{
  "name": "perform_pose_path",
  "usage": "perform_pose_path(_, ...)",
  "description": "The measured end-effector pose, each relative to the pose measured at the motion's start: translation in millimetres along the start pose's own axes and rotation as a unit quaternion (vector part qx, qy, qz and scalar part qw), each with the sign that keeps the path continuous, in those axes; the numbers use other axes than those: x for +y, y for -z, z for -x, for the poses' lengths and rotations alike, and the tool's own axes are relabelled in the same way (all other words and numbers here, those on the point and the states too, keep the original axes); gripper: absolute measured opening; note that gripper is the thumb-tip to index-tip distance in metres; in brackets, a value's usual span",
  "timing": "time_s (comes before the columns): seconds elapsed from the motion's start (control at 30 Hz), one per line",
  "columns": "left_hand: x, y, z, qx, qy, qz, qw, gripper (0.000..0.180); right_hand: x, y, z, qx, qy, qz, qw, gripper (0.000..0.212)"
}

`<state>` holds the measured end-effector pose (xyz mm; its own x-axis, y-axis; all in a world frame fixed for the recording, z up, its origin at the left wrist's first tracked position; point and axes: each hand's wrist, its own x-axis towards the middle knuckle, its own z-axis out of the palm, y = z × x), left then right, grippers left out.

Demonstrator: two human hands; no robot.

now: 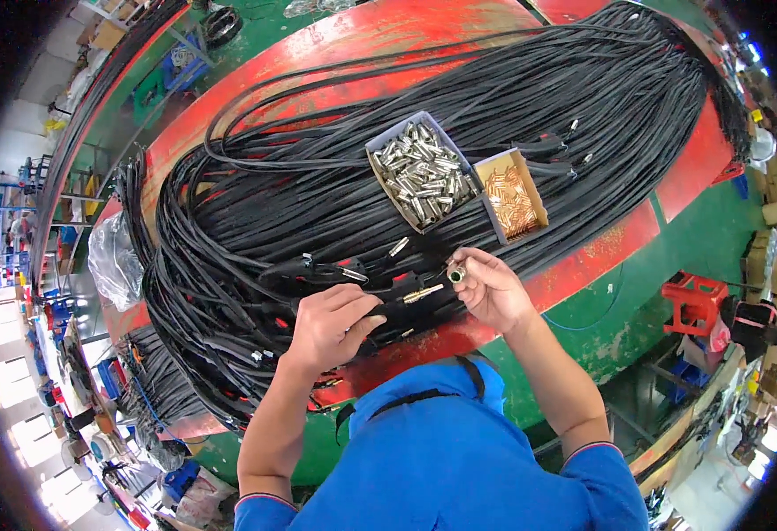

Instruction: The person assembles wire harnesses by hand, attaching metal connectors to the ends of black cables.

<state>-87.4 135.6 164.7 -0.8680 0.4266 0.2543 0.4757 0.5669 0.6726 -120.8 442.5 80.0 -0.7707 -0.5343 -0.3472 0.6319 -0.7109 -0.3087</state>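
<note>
Right hand (494, 288), centre frame, pinches a metal sleeve (457, 275) between closed fingertips, bore left exposed. Left hand (340, 323) curls half-closed beside a plug (423, 294); any hold is unclear. Box (449, 148) rests atop cables (300, 208), likely for reach. Bare table (600, 257) edge, right of centre, gives room.

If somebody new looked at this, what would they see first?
Probably the giant pile of black cables, looped across the red table. Next might come two open boxes resting on it: the bigger one full of silver metal parts, and the smaller one, to its right, with copper-coloured bits. Nearer, the right hand pinches a small metal piece.
</note>
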Motion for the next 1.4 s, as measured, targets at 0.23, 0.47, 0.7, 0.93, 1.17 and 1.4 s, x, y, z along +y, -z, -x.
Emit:
perform_pose_path(0.23,1.0,2.5,8.9,0.003,-0.009,-0.005,1.0,0.025,8.1,-13.6,18.5,0.013,0.017,-0.032,0.999,0.023)
perform_pose_path(0.47,0.8,5.7,11.9,0.017,-0.024,0.003,1.0,0.025,13.7,-21.5,29.3,0.014,-0.014,-0.063,0.998,0.024)
perform_pose_path(0.7,1.5,8.8,15.0,0.018,-0.023,0.007,1.0,0.025,21.1,-35.8,33.2,0.058,-0.033,-0.065,0.996,0.028)
perform_pose_path(0.93,1.5,11.5,14.1,0.032,-0.034,0.007,0.999,0.024,28.7,-33.3,26.9,0.042,-0.04,-0.148,0.987,0.039)
perform_pose_path(1.17,0.2,12.7,15.9,0.034,-0.037,0.018,0.999,0.024,31.8,-40.3,25.5,0.059,-0.052,-0.172,0.982,0.04)
perform_pose_path(1.4,0.3,13.8,18.1,0.036,-0.039,0.026,0.998,0.024,36.0,-47.5,28.7,0.097,-0.008,-0.102,0.99,0.033)
